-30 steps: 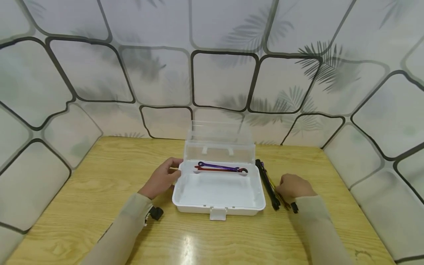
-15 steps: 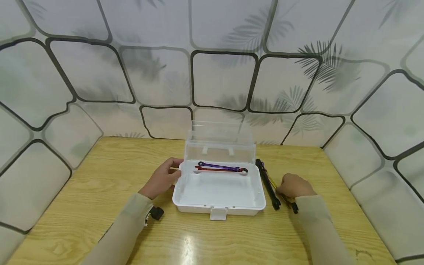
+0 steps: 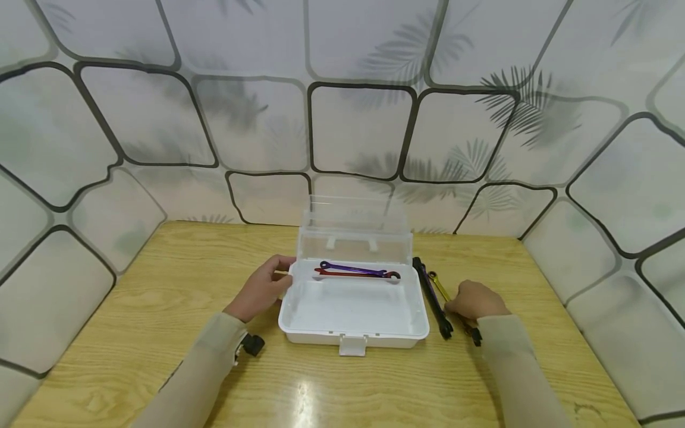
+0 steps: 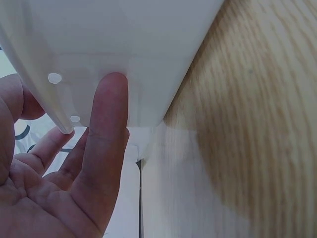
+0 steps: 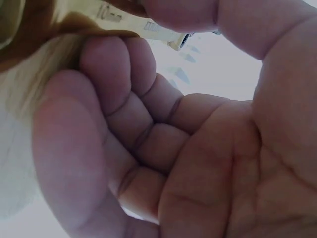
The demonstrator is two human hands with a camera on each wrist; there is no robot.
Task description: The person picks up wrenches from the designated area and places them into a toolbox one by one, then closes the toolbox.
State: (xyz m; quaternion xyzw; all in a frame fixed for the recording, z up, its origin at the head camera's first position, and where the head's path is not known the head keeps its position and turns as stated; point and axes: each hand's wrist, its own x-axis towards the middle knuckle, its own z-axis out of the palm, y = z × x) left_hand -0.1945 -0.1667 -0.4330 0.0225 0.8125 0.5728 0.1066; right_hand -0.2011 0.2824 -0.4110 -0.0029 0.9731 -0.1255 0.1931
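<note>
My left hand (image 3: 262, 288) holds the left side of an open white plastic storage box (image 3: 353, 343). In the left wrist view the thumb reaches the rim of the box (image 4: 143, 29) and one finger lies against its outer wall. Right of the box, my right hand (image 3: 475, 300) pinches a yellow ratchet wrench (image 3: 436, 282), whose lower part is hidden by the fingers. The right wrist view shows "10mm" marked on this wrench (image 5: 116, 15). Beside it lie a black wrench (image 3: 430, 297) and a mostly covered purple wrench (image 3: 424, 268).
Inside the box, a purple wrench (image 3: 350, 268) and a red wrench (image 3: 342, 274) lie along the far side. The clear lid (image 3: 355, 244) stands raised at the back. A patterned wall (image 3: 364, 131) closes off the rear of the wooden table (image 3: 214, 249).
The yellow wrench's ring end has shifted away from the black wrench and now shows separately. My right hand has barely moved; my left hand stays on the box.
</note>
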